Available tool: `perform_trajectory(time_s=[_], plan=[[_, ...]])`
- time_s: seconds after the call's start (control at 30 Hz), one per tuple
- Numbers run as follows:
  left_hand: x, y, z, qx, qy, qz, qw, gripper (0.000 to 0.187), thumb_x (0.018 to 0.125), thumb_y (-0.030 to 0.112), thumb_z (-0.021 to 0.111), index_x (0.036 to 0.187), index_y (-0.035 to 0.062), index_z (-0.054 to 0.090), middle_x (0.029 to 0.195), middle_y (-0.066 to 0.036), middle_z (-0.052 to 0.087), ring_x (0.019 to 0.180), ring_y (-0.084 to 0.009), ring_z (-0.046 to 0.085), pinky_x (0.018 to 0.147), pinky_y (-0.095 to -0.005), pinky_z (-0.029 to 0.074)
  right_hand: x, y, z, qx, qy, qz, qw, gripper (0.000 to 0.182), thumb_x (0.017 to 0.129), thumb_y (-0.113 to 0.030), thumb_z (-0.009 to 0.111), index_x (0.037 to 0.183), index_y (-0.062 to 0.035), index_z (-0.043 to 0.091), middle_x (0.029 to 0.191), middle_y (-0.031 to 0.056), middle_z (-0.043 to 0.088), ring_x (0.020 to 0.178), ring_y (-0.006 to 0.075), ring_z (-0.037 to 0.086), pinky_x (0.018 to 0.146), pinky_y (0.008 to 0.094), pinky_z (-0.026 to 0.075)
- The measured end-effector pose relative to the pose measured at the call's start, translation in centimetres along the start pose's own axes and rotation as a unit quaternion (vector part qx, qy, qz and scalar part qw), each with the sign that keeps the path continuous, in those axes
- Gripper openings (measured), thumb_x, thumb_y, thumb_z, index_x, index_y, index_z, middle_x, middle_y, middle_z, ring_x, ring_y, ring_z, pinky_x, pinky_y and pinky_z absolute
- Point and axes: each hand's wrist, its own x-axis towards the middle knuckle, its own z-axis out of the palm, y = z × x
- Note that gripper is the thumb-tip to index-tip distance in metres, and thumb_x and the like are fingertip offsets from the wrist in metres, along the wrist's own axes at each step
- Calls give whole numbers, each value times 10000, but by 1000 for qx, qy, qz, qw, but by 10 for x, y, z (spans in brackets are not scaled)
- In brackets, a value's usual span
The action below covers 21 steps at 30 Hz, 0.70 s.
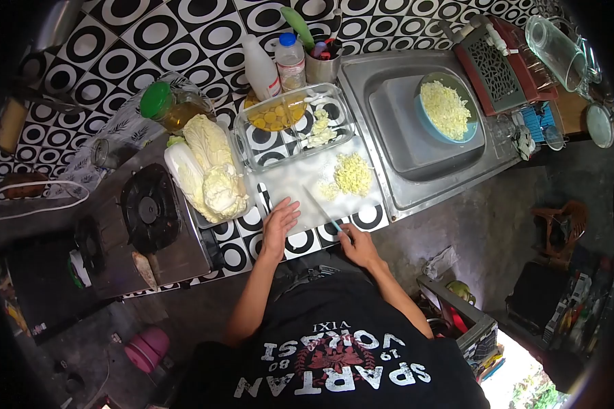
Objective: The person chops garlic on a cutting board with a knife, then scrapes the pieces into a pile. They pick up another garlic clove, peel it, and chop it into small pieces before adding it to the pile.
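Starting at the left, one gas stove (150, 208) sits beside one pile of napa cabbage (208, 170), a green-capped jar (164, 102) just beyond it. Near the counter's front edge the left hand (280, 221) lies flat and open, fingers spread, on the white cutting board (300, 184), holding nothing. To its right, the right hand (358, 245) is closed around the handle of one knife (324, 211), blade angled out over the board toward one small heap of chopped cabbage (351, 174). Farther back stand one glass dish (293, 126), two bottles (273, 65) and one cup of utensils (323, 61). Right again, one bowl (447, 109) of chopped cabbage rests in the sink (396, 129). As I judge it, the open fingers lie close to the blade, so a slip could nick them; the board also hangs near the counter edge and might shift under pressure
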Motion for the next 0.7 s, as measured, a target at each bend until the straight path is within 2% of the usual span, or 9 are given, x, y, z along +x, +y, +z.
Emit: perform_trajectory(time_s=[0.03, 0.1, 0.27, 0.33, 0.37, 0.43, 0.5, 0.53, 0.7], plan=[[-2, 0, -3, 2, 0, 0, 1000, 586, 864, 287, 461, 1344, -29, 346, 1274, -177, 499, 1161, -272, 474, 1020, -372, 308, 4, 3, 2, 2, 1, 0, 1000, 277, 877, -243, 528, 1049, -29, 567, 815, 228, 631, 778, 410, 607, 718, 441, 469], [-5, -1, -10, 55, 5, 7, 998, 547, 882, 291, 409, 1324, -28, 368, 1260, -174, 513, 1119, -260, 517, 976, -352, 348, 13, 12, 3, -5, 106, -53, 993, 252, 889, -207, 527, 1029, -1, 567, 646, 149, 624, 530, 214, 602, 523, 326, 452], [-6, -7, -19, 61, 21, -1, 998, 523, 876, 250, 431, 1307, -45, 385, 1229, -175, 537, 1090, -253, 536, 949, -338, 370, 19, 16, -8, -9, 125, -54, 991, 240, 892, -201, 528, 1017, 1, 564, 634, 146, 623, 523, 194, 598, 508, 305, 445], [-5, -5, -16, 70, 27, -2, 997, 519, 875, 240, 435, 1306, -46, 385, 1225, -175, 540, 1085, -252, 540, 945, -336, 372, 18, 10, -14, 20, 115, 8, 993, 234, 884, -212, 529, 1002, -17, 582, 725, 200, 632, 698, 339, 642, 634, 379, 482], [-4, -6, -15, 77, 34, 2, 996, 506, 873, 225, 443, 1298, -46, 398, 1215, -170, 548, 1070, -241, 546, 932, -327, 381, 18, 7, -17, 21, 114, 6, 993, 234, 884, -212, 529, 1002, -17, 582, 725, 200, 632, 698, 339, 642, 634, 379, 482], [-1, -6, -14, 84, 44, 8, 996, 492, 872, 211, 452, 1289, -46, 410, 1205, -165, 556, 1056, -230, 553, 918, -318, 390, 13, -2, -25, 70, 93, 28, 993, 229, 896, -200, 521, 1006, -7, 576, 656, 140, 631, 614, 233, 643, 577, 327, 474], [4, -4, -9, 131, 43, 38, 990, 455, 897, 221, 477, 1278, -25, 444, 1183, -144, 575, 1051, -181, 547, 920, -286, 387, 8, -9, -33, 96, 104, 18, 990, 229, 902, -196, 518, 1016, -4, 569, 629, 112, 621, 586, 187, 627, 556, 305, 467], [6, -1, -4, 129, 52, 53, 989, 410, 883, 160, 526, 1243, -31, 481, 1141, -127, 600, 1009, -153, 564, 889, -263, 412, 7, -10, -36, 121, 116, 11, 986, 230, 907, -192, 515, 1026, -2, 562, 601, 85, 611, 558, 140, 612, 534, 283, 459], [39, 21, 25, 215, 67, 172, 959, 339, 823, 71, 613, 1143, -30, 564, 1045, -106, 643, 915, -155, 610, 812, -235, 465, 4, -22, -61, 164, 69, 58, 982, 235, 924, -192, 486, 1047, 2, 536, 590, 53, 591, 484, 104, 533, 480, 262, 430]])
